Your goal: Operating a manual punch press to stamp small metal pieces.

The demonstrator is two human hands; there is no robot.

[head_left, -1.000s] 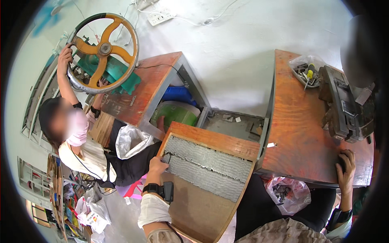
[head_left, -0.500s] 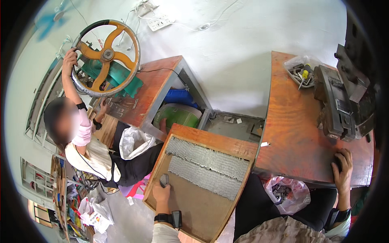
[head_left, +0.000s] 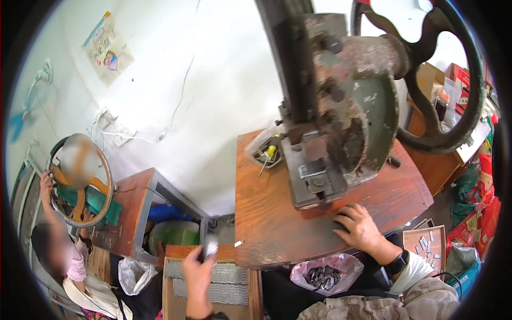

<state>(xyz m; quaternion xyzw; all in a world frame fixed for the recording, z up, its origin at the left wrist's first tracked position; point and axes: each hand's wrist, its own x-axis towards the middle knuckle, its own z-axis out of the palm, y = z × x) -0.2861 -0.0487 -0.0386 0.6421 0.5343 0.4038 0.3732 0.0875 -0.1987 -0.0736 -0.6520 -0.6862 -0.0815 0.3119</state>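
The press [head_left: 349, 114] (plastic tub [head_left: 254, 151] beside it) stands just beyond the right hand [head_left: 359, 229].

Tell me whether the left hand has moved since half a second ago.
Yes: the left hand has moved rightward, closer to the wooden workbench.

smooth glossy wooden tabletop [head_left: 261, 213], metal press [head_left: 376, 53] with rough chipped paint, ridged metal pieces [head_left: 229, 274], crinkled plastic bag [head_left: 350, 269]

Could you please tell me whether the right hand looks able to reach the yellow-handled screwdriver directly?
Probably not: the machine base stands between the right hand and the yellow-handled screwdriver.
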